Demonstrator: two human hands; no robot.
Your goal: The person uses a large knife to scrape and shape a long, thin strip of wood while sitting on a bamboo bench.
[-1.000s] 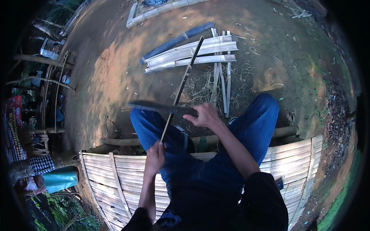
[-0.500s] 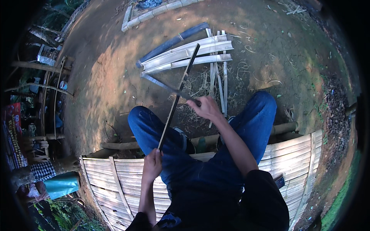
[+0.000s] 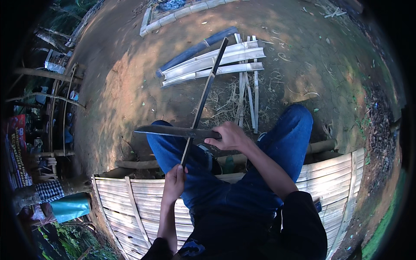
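Observation:
My left hand [image 3: 175, 181] is closed round the lower end of a long, narrow bamboo strip [image 3: 201, 108], dark along most of its length. The strip slants up and away from my left thigh, over the ground in front. In my right hand [image 3: 231, 136] is the handle of a machete [image 3: 167, 131], its long dark blade pointing left. Not far above my left hand the blade crosses the strip and seems to touch it. My right fingers wrap the handle, hiding most of it.
Split bamboo halves [image 3: 216, 61] and a dark bamboo pole [image 3: 195, 50] lie on the earth ahead, over thin strips [image 3: 255, 95]. Curly shavings [image 3: 223, 97] litter the soil. I sit on a bamboo-slat bench [image 3: 329, 182]. A brick-edged fire pit [image 3: 173, 18] is farther off.
The machete has come down the strip toward my left hand, and its blade has swung to lie nearly level. My left hand keeps its hold on the strip.

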